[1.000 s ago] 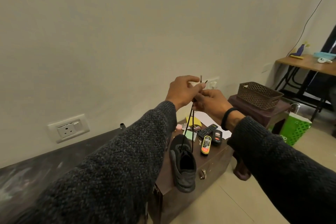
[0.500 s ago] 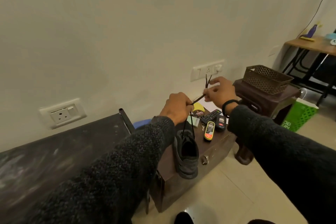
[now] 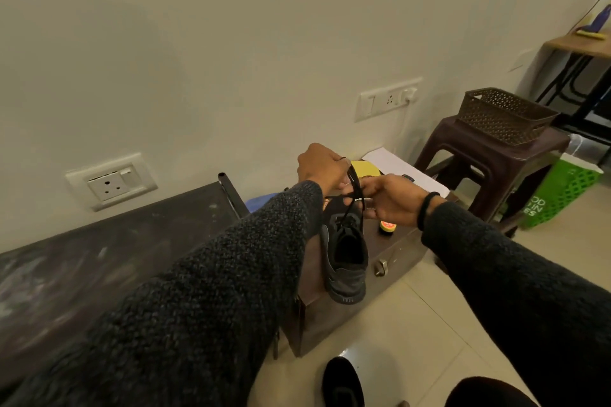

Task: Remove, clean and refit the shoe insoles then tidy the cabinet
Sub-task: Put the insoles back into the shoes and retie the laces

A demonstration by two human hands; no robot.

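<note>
Where the pale tiled floor [image 3: 429, 324] meets the wall, one brown cabinet [image 3: 330, 324] stands. One black shoe [image 3: 345, 261] sits at its near edge, heel over the rim. Two hands meet above it: the left hand [image 3: 322, 165] and right hand [image 3: 390, 200] each pinch the black lace [image 3: 355, 187]. One brown basket [image 3: 506, 116] sits on one stool [image 3: 489, 158] farther off.

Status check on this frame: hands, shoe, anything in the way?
Left hand and right hand both pinching black laces. Shoe on cabinet, heel overhanging. Small bottle close beside.
</note>
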